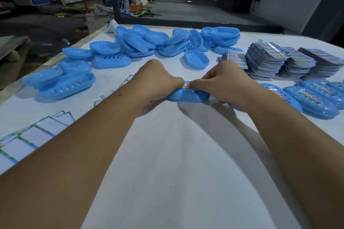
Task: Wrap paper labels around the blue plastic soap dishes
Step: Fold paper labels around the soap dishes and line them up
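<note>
A: Where's the soap dish (pixel 188 96)?
B: Mid-table, just above the white table (pixel 167 154). Left hand (pixel 158 78) and right hand (pixel 221 80) both grip it, pinching the paper label (pixel 186 84) on top.

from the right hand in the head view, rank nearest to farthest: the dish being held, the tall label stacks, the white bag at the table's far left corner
1. Held soap dish, gripped by the right hand.
2. Label stacks, just beyond it, to the right.
3. White bag, far across the table, to the left.
</note>
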